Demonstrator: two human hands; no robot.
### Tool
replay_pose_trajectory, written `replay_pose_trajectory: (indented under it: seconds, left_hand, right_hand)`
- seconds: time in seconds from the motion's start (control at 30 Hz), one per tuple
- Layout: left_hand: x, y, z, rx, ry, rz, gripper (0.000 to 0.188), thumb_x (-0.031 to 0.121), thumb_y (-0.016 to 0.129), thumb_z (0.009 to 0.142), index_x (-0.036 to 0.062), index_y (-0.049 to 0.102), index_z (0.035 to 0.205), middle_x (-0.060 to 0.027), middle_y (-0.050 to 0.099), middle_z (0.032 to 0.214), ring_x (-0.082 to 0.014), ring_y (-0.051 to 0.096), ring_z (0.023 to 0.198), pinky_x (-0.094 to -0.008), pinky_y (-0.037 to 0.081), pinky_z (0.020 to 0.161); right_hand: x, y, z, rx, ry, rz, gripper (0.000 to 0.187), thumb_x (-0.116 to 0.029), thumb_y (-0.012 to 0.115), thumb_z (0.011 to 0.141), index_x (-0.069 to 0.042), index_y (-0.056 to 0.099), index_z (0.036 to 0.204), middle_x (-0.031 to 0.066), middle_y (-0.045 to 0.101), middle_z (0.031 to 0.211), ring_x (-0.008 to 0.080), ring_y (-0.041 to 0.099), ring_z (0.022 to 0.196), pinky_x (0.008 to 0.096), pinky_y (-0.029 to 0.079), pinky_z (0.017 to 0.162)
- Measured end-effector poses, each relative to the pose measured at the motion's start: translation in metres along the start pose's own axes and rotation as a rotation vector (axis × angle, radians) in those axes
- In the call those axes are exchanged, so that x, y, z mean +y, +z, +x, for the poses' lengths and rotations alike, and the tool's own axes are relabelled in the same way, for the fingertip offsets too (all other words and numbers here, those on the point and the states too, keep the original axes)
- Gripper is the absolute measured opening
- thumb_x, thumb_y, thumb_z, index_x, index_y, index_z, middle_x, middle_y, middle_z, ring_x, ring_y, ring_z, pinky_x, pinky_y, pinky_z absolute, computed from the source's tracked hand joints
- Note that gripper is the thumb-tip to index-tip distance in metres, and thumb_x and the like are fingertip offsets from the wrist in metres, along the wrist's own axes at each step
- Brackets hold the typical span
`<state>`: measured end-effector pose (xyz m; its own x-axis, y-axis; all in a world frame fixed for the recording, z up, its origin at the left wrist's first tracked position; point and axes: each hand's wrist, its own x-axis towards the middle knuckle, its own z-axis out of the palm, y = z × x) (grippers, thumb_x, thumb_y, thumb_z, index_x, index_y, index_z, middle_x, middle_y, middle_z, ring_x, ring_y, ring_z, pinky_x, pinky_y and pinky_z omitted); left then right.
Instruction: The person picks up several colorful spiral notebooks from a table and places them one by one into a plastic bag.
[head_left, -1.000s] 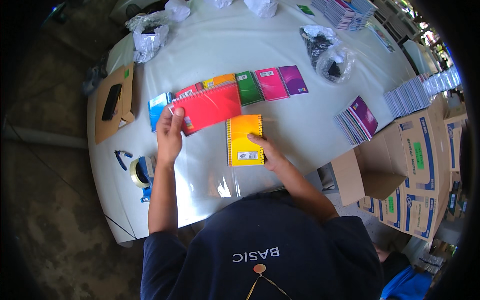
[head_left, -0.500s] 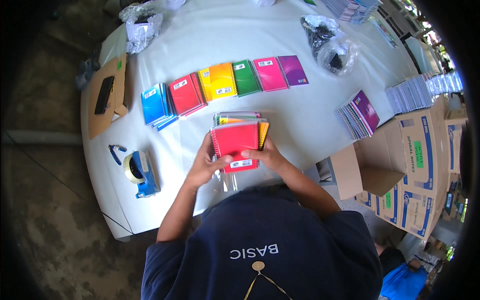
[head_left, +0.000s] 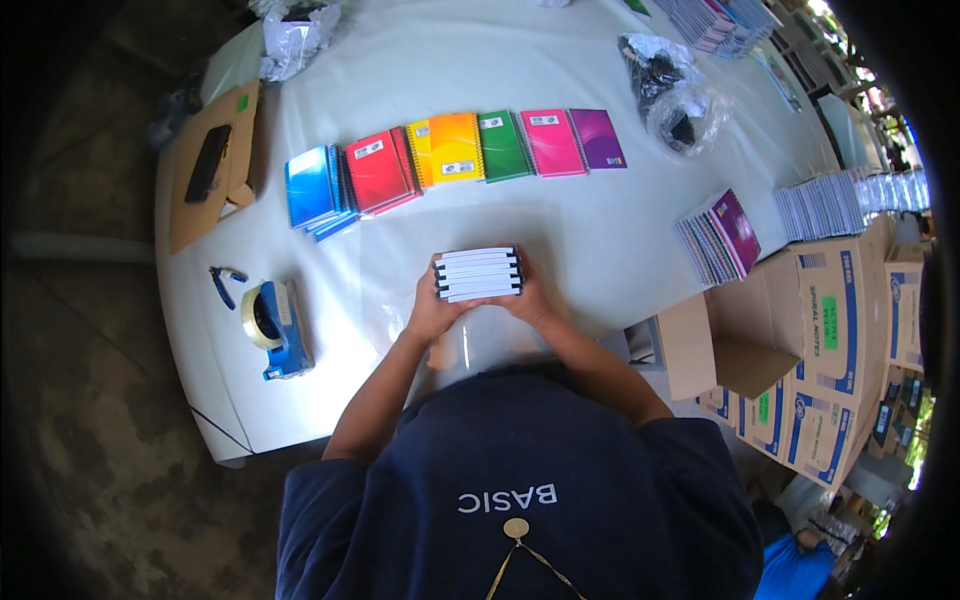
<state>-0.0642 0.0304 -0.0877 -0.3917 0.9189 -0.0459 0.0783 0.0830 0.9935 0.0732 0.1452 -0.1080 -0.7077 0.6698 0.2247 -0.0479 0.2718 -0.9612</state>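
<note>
A stack of spiral notebooks (head_left: 478, 275) is held edge-up in front of me, its white page edges facing up and dark spirals showing at both sides. My left hand (head_left: 432, 308) is closed round the stack's left side, and my right hand (head_left: 533, 296) grips the right side. The covers are hidden at this angle. Beyond lies a row of notebooks in piles: blue (head_left: 312, 188), red (head_left: 378, 175), yellow (head_left: 455, 148), green (head_left: 503, 146), pink (head_left: 553, 142) and purple (head_left: 598, 138). Clear plastic (head_left: 465, 345) lies on the table just below my hands.
At left are a blue tape dispenser (head_left: 287, 330), a small cutter (head_left: 226, 285) and a cardboard piece (head_left: 240, 150) bearing a black phone (head_left: 207, 163). Right of me stand a notebook stack (head_left: 722, 235), an open carton (head_left: 755, 330) and more cartons. Plastic-wrapped bundles (head_left: 665, 90) lie farther back.
The stack in my hands has been tipped: the red cover faced up before, and now the page edges do. My hands have shifted to its two sides.
</note>
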Motion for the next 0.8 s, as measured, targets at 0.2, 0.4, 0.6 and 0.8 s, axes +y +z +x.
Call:
replay_pose_trajectory:
  seconds: [0.2, 0.4, 0.6, 0.8]
  left_hand:
    - [0.052, -0.004, -0.005, -0.044, -0.055, -0.035, 0.069, 0.016, 0.085, 0.065, -0.0004, 0.048, 0.121, -0.0086, 0.062, 0.109, -0.0167, 0.058, 0.1, -0.0298, 0.046, 0.089]
    - [0.063, -0.045, 0.026, 0.0, -0.015, 0.346, 0.054, 0.039, 0.058, 0.089, 0.0022, 0.046, 0.126, -0.02, 0.06, 0.108, -0.0302, 0.059, 0.101, -0.0367, 0.044, 0.091]
    - [0.025, -0.198, 0.048, 0.426, 0.168, 1.458, 0.045, 0.012, 0.056, 0.084, 0.004, 0.048, 0.127, -0.0209, 0.054, 0.122, -0.0377, 0.055, 0.106, -0.04, 0.045, 0.088]
    - [0.098, -0.12, 0.025, 0.596, 0.45, 0.993, 0.018, 0.005, 0.06, 0.082, 0.0056, 0.066, 0.098, -0.0119, 0.068, 0.094, -0.0308, 0.063, 0.08, -0.0383, 0.049, 0.068]
  right_hand:
    - [-0.05, -0.018, 0.015, -0.155, 0.077, 0.226, 0.068, -0.018, 0.085, 0.064, -0.002, 0.048, 0.118, 0.0099, 0.06, 0.107, 0.018, 0.058, 0.1, 0.0337, 0.046, 0.088]
    - [-0.061, -0.023, 0.014, -0.032, 0.418, 0.612, 0.053, -0.016, 0.073, 0.076, 0.0, 0.047, 0.12, 0.01, 0.059, 0.108, 0.0157, 0.058, 0.098, 0.0325, 0.048, 0.086]
    - [-0.072, -0.019, 0.02, -0.022, 0.706, 1.002, 0.041, -0.017, 0.068, 0.081, -0.003, 0.051, 0.116, 0.0095, 0.061, 0.101, 0.0169, 0.064, 0.087, 0.0328, 0.054, 0.075]
    - [-0.062, -0.03, 0.01, 0.095, 0.701, 0.962, 0.041, -0.02, 0.067, 0.083, -0.004, 0.051, 0.117, 0.007, 0.06, 0.103, 0.0162, 0.063, 0.089, 0.0323, 0.053, 0.076]
